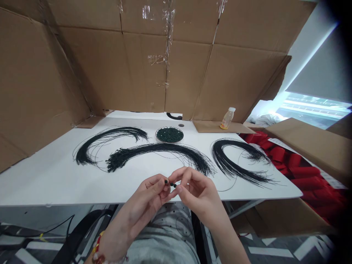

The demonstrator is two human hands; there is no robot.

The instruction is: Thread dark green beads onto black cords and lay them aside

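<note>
This looks like a handwork workshop: the white table (55, 183) carries bundles of black strands (165, 147) and heaped dark green pieces (169, 134), with a cardboard wall (140, 69) (creased and taped) behind it and red rolls (305, 172) boxed at its right.

Brown cardboard panels (143, 73), seamed with clear tape (169, 29), stood along the back and left of the white table (55, 178); a small white-capped bottle (227, 118) rested on a cardboard flap (206, 127) at right rear, red items (304, 172) lay heaped in an open carton (310, 139) beside the table, and a window (313, 106) showed beyond.
</note>
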